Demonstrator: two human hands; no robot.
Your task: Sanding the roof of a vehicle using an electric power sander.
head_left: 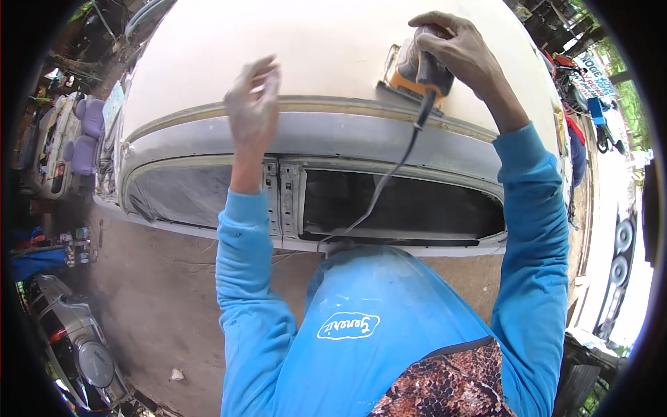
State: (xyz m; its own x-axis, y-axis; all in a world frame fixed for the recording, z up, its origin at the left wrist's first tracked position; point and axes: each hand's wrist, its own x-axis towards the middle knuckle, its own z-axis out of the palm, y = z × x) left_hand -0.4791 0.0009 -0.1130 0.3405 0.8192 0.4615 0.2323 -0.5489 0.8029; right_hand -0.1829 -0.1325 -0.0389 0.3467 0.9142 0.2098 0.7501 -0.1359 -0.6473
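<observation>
My right hand is wrapped round the top of an orange and black electric sander. The sander's flat base rests on the pale roof panel of a car, close to the roof's edge. From the sander a dark power cord runs down across the side window opening toward my waist. Over the left part of the roof edge hangs my left hand, dusty and slightly blurred. Its fingers are loosely bent and apart, with nothing visible in them.
Below the roof rail are two side windows: the left covered with cloudy film, the right a dark opening. Purple car seats stand at the left. A silver vehicle with a spare wheel cover is at the lower left, and a small stone lies on the ground.
</observation>
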